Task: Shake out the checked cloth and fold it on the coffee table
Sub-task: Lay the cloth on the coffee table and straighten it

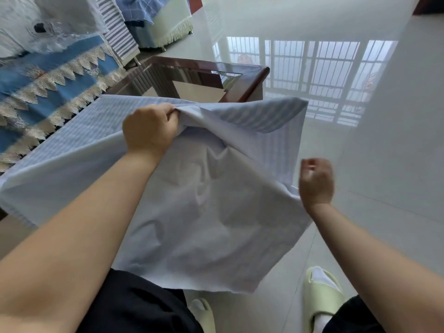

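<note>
Two hands hold the checked cloth (204,200) in the air, spread above the near edge of the counter (242,75). Left hand (150,131) grips a bunched fold at the cloth's upper middle. Right hand (316,182), fingers curled, pinches the cloth's right edge over the floor (384,152).
</note>
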